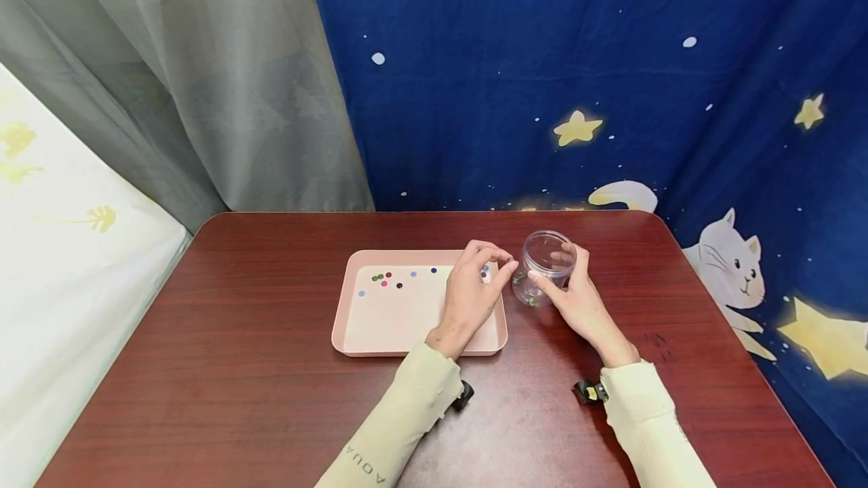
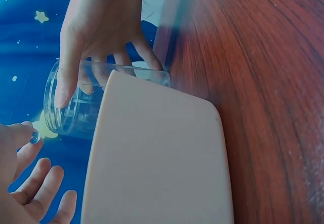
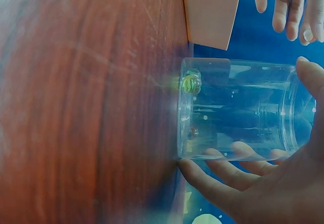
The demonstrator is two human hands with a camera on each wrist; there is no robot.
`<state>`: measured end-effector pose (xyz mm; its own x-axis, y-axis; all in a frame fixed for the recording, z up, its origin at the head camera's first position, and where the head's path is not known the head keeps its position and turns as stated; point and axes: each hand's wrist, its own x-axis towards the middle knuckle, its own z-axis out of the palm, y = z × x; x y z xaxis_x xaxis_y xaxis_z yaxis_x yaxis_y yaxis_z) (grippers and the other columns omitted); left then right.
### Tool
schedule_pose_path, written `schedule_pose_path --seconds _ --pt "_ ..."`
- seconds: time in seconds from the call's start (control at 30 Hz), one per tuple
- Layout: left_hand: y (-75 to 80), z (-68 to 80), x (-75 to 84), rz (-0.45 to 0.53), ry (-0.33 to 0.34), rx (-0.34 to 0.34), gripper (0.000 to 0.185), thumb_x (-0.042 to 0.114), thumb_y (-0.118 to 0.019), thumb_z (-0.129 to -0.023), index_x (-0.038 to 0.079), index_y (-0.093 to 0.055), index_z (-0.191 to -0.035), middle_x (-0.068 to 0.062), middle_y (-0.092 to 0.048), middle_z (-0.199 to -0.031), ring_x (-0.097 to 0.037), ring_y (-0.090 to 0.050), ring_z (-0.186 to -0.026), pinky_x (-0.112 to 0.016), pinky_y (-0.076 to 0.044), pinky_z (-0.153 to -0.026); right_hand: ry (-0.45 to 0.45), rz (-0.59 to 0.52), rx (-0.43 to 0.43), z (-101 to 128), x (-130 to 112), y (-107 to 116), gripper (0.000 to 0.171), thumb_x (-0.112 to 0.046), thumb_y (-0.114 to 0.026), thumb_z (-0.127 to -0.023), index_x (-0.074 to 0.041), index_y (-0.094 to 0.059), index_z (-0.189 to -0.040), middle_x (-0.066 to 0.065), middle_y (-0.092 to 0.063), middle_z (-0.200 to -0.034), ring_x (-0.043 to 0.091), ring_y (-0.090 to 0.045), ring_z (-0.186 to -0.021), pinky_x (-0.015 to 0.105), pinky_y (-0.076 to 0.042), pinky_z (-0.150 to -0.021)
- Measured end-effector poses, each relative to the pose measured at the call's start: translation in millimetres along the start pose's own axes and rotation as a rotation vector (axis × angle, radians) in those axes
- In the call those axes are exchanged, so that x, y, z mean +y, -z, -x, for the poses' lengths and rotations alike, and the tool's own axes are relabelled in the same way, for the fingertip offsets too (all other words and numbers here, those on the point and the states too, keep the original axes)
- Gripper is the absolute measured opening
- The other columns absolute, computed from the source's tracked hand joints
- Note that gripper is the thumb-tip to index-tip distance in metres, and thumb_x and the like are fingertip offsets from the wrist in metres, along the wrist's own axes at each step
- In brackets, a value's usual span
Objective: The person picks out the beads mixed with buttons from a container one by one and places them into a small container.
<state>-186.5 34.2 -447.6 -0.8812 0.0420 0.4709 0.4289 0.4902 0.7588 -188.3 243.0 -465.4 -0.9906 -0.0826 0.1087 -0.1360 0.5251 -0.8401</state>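
A pink tray (image 1: 380, 322) lies on the dark red table, with several small coloured beads (image 1: 388, 279) scattered in its far left part. My left hand (image 1: 507, 263) hovers over the tray's far right corner and pinches a small bead between thumb and forefinger, close to the mouth of a clear plastic jar (image 1: 545, 262). In the left wrist view this bead (image 2: 34, 136) looks clear. My right hand (image 1: 564, 288) grips the jar just right of the tray. The jar (image 3: 238, 107) holds a green bead (image 3: 191, 82) and a small dark red one (image 3: 193, 131) at its bottom.
The wooden table (image 1: 237, 367) stretches wide to the left and front of the tray. A blue starry cloth (image 1: 542, 59) and a grey curtain (image 1: 203, 81) hang behind the table. A white cloth (image 1: 61, 262) lies beyond its left edge.
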Motion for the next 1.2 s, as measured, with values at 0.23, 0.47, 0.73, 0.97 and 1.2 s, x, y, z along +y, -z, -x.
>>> schedule_pose_path --seconds 0.23,0.47,0.73,0.97,1.2 --pt "1.4 -0.8 1.9 0.003 0.006 -0.01 0.014 0.03 -0.075 -0.097 0.019 -0.077 -0.104 0.003 -0.067 -0.112 -0.019 -0.07 -0.102 -0.033 -0.054 -0.085 -0.007 -0.003 -0.008 -0.7 0.0 0.0 0.086 -0.037 -0.07 -0.1 -0.011 -0.011 -0.157 0.025 -0.041 -0.154 0.041 -0.044 -0.144 0.064 -0.037 -0.117" --pt "-1.7 -2.8 3.2 0.006 0.0 -0.017 0.014 0.031 -0.075 -0.097 0.019 -0.077 -0.105 0.004 -0.067 -0.113 -0.017 -0.069 -0.104 -0.035 -0.055 -0.089 -0.001 -0.004 -0.007 -0.1 0.0 1.0 0.084 -0.035 -0.07 -0.1 -0.011 -0.011 -0.156 0.025 -0.041 -0.154 0.041 -0.044 -0.144 0.062 -0.04 -0.113" --pt "-6.6 -3.9 3.4 -0.016 0.011 -0.018 0.014 0.031 -0.076 -0.096 0.019 -0.077 -0.104 0.003 -0.068 -0.113 -0.019 -0.07 -0.105 -0.034 -0.055 -0.089 -0.004 -0.008 -0.008 -0.5 -0.1 3.0 0.085 -0.035 -0.07 -0.1 -0.011 -0.011 -0.157 0.025 -0.041 -0.154 0.041 -0.044 -0.143 0.061 -0.041 -0.112" --pt "-7.0 -2.3 3.7 -0.015 0.025 -0.024 0.014 0.032 -0.075 -0.097 0.02 -0.077 -0.105 0.003 -0.067 -0.115 -0.02 -0.071 -0.106 -0.033 -0.055 -0.087 -0.013 -0.006 -0.009 0.4 0.9 1.7 0.085 -0.036 -0.07 -0.1 -0.011 -0.011 -0.157 0.025 -0.041 -0.154 0.04 -0.045 -0.143 0.061 -0.042 -0.112" --pt "-6.6 -4.9 7.3 -0.032 0.002 -0.022 0.013 0.03 -0.076 -0.096 0.021 -0.078 -0.105 0.005 -0.067 -0.116 -0.017 -0.068 -0.104 -0.032 -0.054 -0.085 -0.006 -0.015 -0.009 0.6 0.8 0.8 0.084 -0.035 -0.07 -0.1 -0.01 -0.011 -0.156 0.026 -0.041 -0.154 0.041 -0.045 -0.143 0.061 -0.043 -0.111"
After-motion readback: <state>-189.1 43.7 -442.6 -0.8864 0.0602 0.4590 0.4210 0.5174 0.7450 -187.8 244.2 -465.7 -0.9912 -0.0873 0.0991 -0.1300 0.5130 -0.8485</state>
